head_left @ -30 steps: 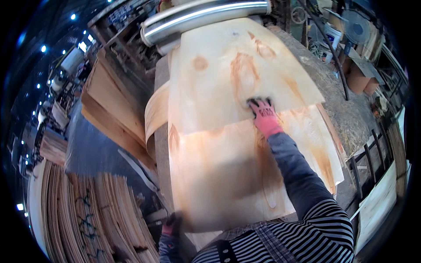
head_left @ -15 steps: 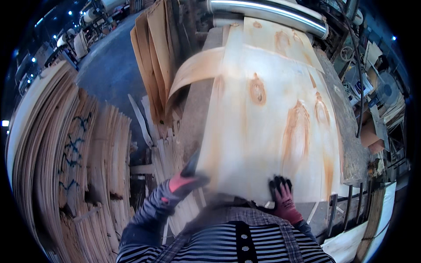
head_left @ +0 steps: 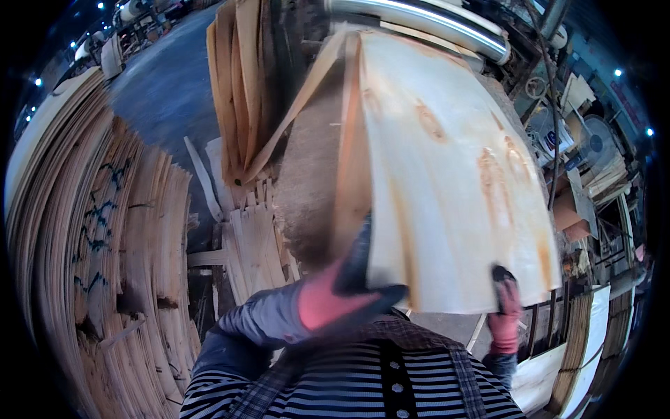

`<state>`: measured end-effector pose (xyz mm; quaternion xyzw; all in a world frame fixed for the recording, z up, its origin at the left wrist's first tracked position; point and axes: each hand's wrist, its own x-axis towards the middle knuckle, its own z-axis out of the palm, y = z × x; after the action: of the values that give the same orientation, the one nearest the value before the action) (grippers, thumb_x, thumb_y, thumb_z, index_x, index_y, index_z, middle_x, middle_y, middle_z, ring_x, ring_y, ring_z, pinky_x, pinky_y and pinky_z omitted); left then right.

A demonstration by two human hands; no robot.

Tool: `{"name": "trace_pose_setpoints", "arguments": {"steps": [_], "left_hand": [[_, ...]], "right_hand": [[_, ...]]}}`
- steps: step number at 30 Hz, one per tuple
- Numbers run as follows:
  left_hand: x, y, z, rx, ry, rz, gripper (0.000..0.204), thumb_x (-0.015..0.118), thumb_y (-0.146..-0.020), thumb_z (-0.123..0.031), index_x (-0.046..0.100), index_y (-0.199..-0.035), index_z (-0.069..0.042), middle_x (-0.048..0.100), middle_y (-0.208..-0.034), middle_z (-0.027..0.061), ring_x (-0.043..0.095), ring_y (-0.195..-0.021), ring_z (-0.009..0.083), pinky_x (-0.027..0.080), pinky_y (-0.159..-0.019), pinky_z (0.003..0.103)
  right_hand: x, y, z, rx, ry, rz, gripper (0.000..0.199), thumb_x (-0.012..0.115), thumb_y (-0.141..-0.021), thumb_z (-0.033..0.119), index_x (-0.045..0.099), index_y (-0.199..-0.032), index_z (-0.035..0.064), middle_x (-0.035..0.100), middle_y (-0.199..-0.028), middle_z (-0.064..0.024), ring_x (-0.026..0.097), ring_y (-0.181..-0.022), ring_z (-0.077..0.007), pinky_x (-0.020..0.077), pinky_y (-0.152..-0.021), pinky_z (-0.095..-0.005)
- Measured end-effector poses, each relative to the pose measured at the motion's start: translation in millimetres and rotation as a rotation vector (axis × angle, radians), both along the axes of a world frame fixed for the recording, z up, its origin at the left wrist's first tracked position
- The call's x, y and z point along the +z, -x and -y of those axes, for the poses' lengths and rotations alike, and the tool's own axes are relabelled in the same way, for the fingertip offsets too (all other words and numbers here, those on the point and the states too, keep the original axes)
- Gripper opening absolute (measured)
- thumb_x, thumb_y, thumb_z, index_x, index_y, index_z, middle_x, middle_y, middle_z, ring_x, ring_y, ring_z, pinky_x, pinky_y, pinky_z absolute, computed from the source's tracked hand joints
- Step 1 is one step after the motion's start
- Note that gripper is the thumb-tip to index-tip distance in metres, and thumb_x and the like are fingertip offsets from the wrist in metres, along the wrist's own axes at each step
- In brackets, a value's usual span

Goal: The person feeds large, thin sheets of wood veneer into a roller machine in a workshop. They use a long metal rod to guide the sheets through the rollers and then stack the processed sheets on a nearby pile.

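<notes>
A large pale wood veneer sheet (head_left: 447, 188) with brown knots lies over the work table (head_left: 307, 181), its left side raised off the surface. My left hand (head_left: 342, 290), in a pink and black glove, is closed on the near left corner, thumb on top and fingers along the side edge. At the near right, my right hand (head_left: 506, 304), gloved alike, pinches the front edge with dark fingertips on top; its thumb is hidden. A brownish veneer face (head_left: 349, 167) shows beneath the raised left edge. A narrow veneer strip (head_left: 300, 105) slants off the table's far left.
A shiny metal roller (head_left: 433, 24) spans the table's far end. Tall stacks of veneer (head_left: 91, 209) stand at left. Upright brown veneer pieces (head_left: 241, 91) lean beside the table, with loose offcuts (head_left: 255, 237) below. Cartons (head_left: 576, 209) and clutter lie at right.
The sheet's left edge has risen and moved right, baring more table. My left hand has moved right with it and my right hand slightly right. The curled strip has dropped into a straight slant.
</notes>
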<state>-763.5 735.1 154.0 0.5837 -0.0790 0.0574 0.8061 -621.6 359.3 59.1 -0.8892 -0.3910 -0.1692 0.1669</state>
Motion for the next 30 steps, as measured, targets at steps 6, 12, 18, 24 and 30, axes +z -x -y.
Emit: {"name": "trace_pose_setpoints", "arguments": {"steps": [6, 12, 18, 24, 30], "left_hand": [[-155, 9, -21, 0.394, -0.518, -0.419, 0.058, 0.056, -0.076, -0.018, 0.030, -0.125, 0.000, 0.029, -0.129, 0.0202, 0.035, -0.113, 0.0295, 0.032, -0.091, 0.039], [-218, -4, 3, 0.530, -1.357, -0.659, 0.071, 0.051, -0.072, -0.050, 0.036, -0.122, -0.002, 0.026, -0.128, 0.0274, 0.026, -0.116, 0.0431, 0.020, -0.097, 0.048], [-201, -19, 10, 0.222, -1.422, -0.578, 0.070, 0.051, -0.067, -0.058, 0.039, -0.123, -0.017, 0.015, -0.132, 0.0279, 0.012, -0.120, 0.0471, 0.010, -0.097, 0.055], [-206, -33, 45, 0.450, -1.085, -0.337, 0.074, 0.063, -0.065, -0.045, 0.033, -0.126, -0.017, 0.021, -0.129, 0.0272, 0.022, -0.119, 0.0414, 0.024, -0.096, 0.045], [-236, -46, 0, 0.681, -0.812, -0.632, 0.069, 0.067, -0.069, -0.027, 0.033, -0.122, 0.003, 0.043, -0.117, 0.0201, 0.048, -0.103, 0.0261, 0.041, -0.083, 0.033]], "right_hand": [[-58, 13, -85, 0.026, 0.314, -0.405, 0.083, 0.067, -0.058, 0.045, 0.036, -0.122, 0.0009, 0.029, -0.128, -0.0217, 0.024, -0.119, -0.0391, 0.0153, -0.100, -0.0471], [-88, 12, -82, -0.083, 0.435, -0.453, 0.081, 0.061, -0.063, 0.051, 0.035, -0.123, 0.0021, 0.027, -0.129, -0.0230, 0.021, -0.121, -0.0387, 0.0102, -0.101, -0.0487], [-98, 8, -78, -0.055, 0.450, -0.447, 0.082, 0.062, -0.062, 0.051, 0.036, -0.122, 0.0014, 0.028, -0.127, -0.0235, 0.020, -0.121, -0.0391, 0.0113, -0.100, -0.0491], [-99, 6, -75, -0.033, 0.356, -0.453, 0.085, 0.066, -0.058, 0.049, 0.036, -0.122, 0.0022, 0.029, -0.126, -0.0236, 0.021, -0.120, -0.0400, 0.0116, -0.100, -0.0498], [-106, 6, -75, -0.113, 0.500, -0.527, 0.084, 0.065, -0.058, 0.051, 0.034, -0.125, 0.0110, 0.025, -0.131, -0.0172, 0.017, -0.122, -0.0379, 0.0086, -0.101, -0.0477]]}}
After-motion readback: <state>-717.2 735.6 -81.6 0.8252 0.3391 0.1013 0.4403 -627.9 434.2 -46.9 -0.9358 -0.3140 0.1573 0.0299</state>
